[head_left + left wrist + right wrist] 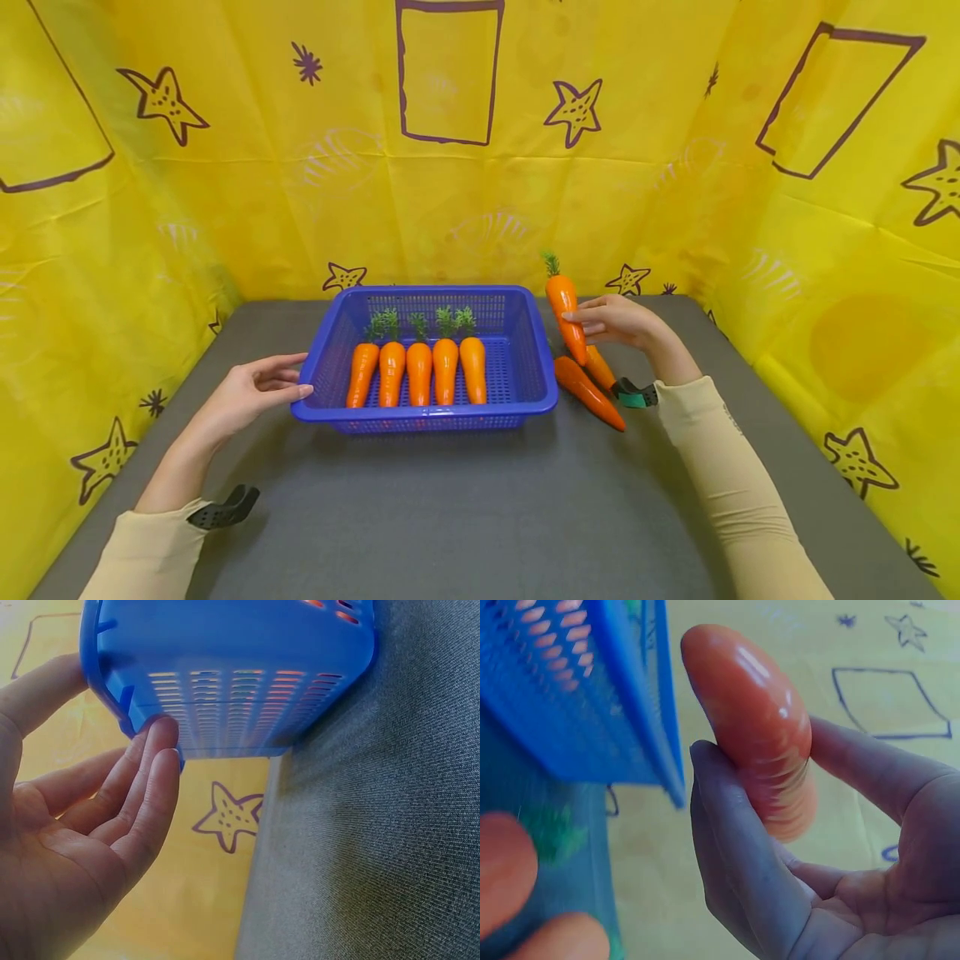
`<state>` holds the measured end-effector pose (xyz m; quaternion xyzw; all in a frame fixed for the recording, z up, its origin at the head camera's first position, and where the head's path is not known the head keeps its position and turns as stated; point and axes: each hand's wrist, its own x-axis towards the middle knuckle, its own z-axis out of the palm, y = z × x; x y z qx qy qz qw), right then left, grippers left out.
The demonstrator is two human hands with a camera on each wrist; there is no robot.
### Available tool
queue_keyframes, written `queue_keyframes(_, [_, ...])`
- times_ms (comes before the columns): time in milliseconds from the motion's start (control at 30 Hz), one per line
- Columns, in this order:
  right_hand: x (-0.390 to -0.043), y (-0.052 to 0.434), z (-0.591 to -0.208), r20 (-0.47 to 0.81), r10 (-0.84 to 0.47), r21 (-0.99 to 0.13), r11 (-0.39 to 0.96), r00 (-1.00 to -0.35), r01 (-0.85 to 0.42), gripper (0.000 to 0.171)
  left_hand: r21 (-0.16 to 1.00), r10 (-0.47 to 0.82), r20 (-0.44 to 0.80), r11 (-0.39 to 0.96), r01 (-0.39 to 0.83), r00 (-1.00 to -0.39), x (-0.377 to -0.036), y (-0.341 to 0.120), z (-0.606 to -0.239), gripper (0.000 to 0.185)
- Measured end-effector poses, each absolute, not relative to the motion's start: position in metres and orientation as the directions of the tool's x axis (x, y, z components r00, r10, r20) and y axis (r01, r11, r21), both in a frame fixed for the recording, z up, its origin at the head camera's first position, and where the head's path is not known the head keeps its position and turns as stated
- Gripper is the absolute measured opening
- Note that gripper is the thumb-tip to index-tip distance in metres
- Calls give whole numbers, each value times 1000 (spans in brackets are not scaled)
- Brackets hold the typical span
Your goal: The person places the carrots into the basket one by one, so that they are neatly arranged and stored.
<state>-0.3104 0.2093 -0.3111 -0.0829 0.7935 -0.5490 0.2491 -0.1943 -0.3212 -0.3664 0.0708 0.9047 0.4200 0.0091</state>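
My right hand [618, 321] pinches an orange carrot [566, 308] with a green leafy top, held upright and tilted just beyond the basket's right rim. In the right wrist view the same carrot [754, 712] sits between thumb and fingers. Beneath it, two more carrots lie on the table, one carrot [588, 393] in front and another carrot [600, 367] partly hidden by the hand. At the left, my left hand [251, 392] grips the rim of the blue plastic basket [423, 411], thumb over the edge and fingers [161, 780] under it.
Several carrots [418, 375] stand in a row inside the basket, tops toward the back, with bare basket floor to their right. The dark grey table [450, 517] is bounded by yellow patterned cloth [465, 208] behind and at both sides.
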Motion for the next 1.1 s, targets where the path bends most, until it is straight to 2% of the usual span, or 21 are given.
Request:
queue_keyframes(267, [-311, 178, -305, -306, -431, -925, 347, -849, 158, 56, 756, 139, 46, 642, 125, -989, -194, -321, -366, 62])
queue_keyframes(567, [-312, 142, -303, -353, -407, -903, 385, -842, 192, 56, 759, 142, 46, 639, 127, -989, -194, -321, -366, 62])
queue_keyframes(1100, [-320, 93, -320, -435, -440, -853, 482, -786, 203, 40, 764, 133, 22, 637, 103, -991, -195, -322, -366, 63])
